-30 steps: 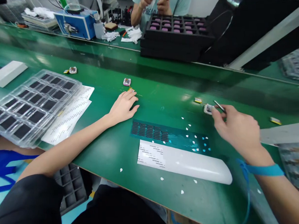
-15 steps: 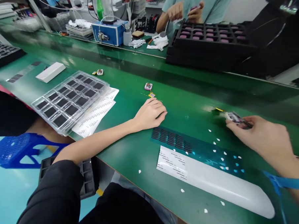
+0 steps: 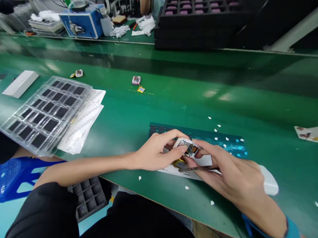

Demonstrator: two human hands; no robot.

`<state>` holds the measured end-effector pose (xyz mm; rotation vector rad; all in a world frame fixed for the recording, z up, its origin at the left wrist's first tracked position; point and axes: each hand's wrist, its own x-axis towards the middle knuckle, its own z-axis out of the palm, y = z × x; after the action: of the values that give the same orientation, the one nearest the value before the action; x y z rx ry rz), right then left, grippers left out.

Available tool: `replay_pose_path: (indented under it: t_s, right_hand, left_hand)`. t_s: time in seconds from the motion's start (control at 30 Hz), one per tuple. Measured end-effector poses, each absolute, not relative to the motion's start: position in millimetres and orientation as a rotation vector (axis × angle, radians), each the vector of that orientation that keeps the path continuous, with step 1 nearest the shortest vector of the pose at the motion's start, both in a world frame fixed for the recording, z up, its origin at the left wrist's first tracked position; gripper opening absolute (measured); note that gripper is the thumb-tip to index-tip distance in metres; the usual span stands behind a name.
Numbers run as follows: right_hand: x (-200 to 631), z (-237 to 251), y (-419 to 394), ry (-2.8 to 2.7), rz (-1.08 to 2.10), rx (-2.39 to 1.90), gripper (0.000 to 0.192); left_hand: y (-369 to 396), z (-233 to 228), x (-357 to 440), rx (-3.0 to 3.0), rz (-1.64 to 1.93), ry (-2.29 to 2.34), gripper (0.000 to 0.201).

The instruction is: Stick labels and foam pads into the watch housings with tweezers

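In the middle of the head view, a small open electronic device [image 3: 188, 145] with a white casing and exposed circuit board is held between both my hands. My left hand [image 3: 157, 152] grips its left edge, thumb across the front. The fingertips of my right hand [image 3: 232, 172] pinch its right side. Below it hangs a yellow-edged battery [image 3: 180, 163], partly covered by fingers. Dark metal tweezers [image 3: 194, 169] lie in my right hand, tips pointing left. Under my hands are a white backing strip [image 3: 268, 181] and a teal film [image 3: 201, 133] carrying black stickers, both partly hidden.
Two more devices, one at the centre [image 3: 136, 80] and one farther left [image 3: 79, 73], lie with batteries. A clear tray [image 3: 46, 110] of dark squares rests on printed sheets [image 3: 81, 127]. Black trays [image 3: 192, 33] and a blue machine [image 3: 82, 24] stand behind; a co-worker is partly visible.
My right hand has brought the device and tweezers leftward from the right side. My left hand has left the tabletop and now grips the device too. The view has shifted.
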<state>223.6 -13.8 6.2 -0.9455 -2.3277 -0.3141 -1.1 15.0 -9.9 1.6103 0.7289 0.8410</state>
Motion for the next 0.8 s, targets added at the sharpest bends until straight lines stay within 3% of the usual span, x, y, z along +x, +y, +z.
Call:
replay_pose_path:
  t_s: [0.13,0.3,0.4,0.7,0.8]
  right_hand:
    - [225.9,-2.3,-14.5,-2.249,-0.300,-0.980,0.060]
    - [220.8,-3.6,-17.4,-2.227,-0.259,-0.970,0.078]
    - [221.3,-4.2,-19.3,-2.259,-0.225,-0.956,0.072]
    - [225.2,-8.2,-27.3,-2.339,-0.173,-0.932,0.029]
    - [225.0,-11.7,-30.3,-2.311,-0.155,-0.929,0.028]
  left_hand:
    - [8.7,-9.8,3.0,1.362,0.840,0.694,0.024]
    - [4.0,-4.5,2.7,1.392,0.790,0.751,0.024]
    - [2.7,-1.3,2.4,1.478,0.776,0.796,0.026]
    - [1.4,0.4,4.9,1.574,0.800,0.843,0.023]
    - [-0.5,3.7,3.8,1.598,0.812,0.869,0.024]
